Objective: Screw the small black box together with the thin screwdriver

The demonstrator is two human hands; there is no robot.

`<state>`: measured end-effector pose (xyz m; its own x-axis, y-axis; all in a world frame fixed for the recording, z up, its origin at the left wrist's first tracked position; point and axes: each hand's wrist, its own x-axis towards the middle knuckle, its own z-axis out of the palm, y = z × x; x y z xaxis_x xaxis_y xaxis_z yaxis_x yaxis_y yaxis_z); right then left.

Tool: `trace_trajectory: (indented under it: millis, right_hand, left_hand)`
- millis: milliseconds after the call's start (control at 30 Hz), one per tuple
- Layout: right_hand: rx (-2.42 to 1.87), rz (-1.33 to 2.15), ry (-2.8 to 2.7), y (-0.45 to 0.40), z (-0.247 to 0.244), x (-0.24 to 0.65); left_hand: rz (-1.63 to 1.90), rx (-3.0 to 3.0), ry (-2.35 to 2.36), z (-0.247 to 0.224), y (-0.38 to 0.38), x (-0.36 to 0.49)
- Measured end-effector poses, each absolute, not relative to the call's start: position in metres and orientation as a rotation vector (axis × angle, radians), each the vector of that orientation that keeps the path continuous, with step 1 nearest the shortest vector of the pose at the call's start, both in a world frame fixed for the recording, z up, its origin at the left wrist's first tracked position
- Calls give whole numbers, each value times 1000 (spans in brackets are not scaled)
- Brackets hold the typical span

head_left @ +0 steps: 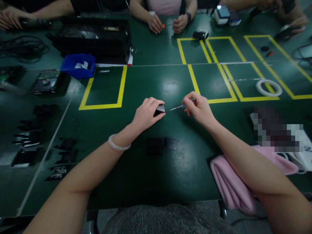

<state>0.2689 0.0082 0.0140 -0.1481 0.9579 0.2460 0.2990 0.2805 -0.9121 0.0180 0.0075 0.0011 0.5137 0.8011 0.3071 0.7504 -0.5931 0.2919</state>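
Observation:
My left hand (148, 113) grips a small black box-like part (159, 110) with a pale grey face, thumb below and fingers above. In my right hand (198, 107) is a screwdriver (176, 107), held by its handle with the thin metal shaft pointing left. Its tip reaches the right edge of the black part; whether it sits in a screw or slot is too small to tell. Below my hands on the green table lie a square black piece (154, 146) and a thin dark plate (171, 143) beside it.
A blue bin (78, 66) and a long black crate (92, 40) stand back left. Dark parts (65, 151) lie left. On the right are a tape roll (268, 87) and pink cloth (232, 182). Across the table, a person's hands (156, 23) hold something small and orange.

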Motion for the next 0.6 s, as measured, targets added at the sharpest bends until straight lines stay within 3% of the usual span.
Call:
trace_trajectory:
  millis: [600]
  right_hand:
    - [-1131,928,-1610,7,17,268]
  left_hand:
    - [626,2638,1364,1,4,23]
